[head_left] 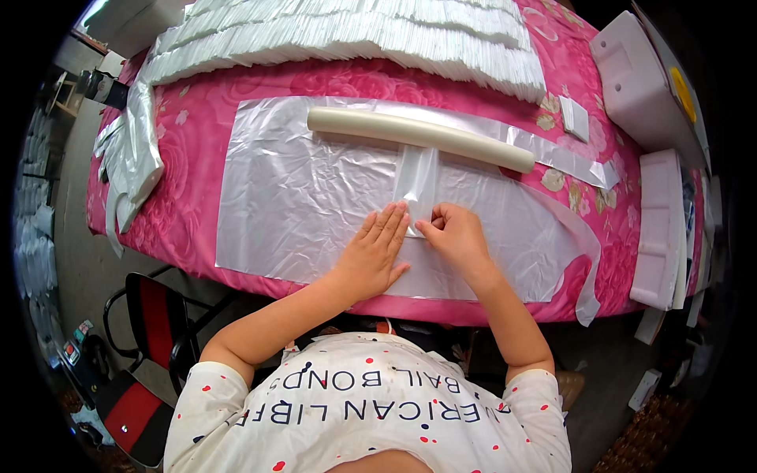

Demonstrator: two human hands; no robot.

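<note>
A large translucent white plastic sheet (292,205) lies wrinkled across the pink flowered tablecloth in front of me. On its far part rests a long cream-coloured tube (410,135), slanting slightly down to the right. From beneath the tube a narrow, shiny plastic strip (418,177) runs toward me over the sheet. My left hand (374,254) lies flat beside the strip, fingers stretched out and fingertips at its left edge. At the strip's near end, my right hand (457,239) has thumb and forefinger pinched together on its corner, the other fingers curled in.
Long rows of stacked folded white pieces (355,39) fill the table's far side. More plastic film (134,165) hangs at the left edge. White foam boxes (658,229) stand at the right, near a small white stack (574,118). A red-and-black chair (150,315) stands left of me.
</note>
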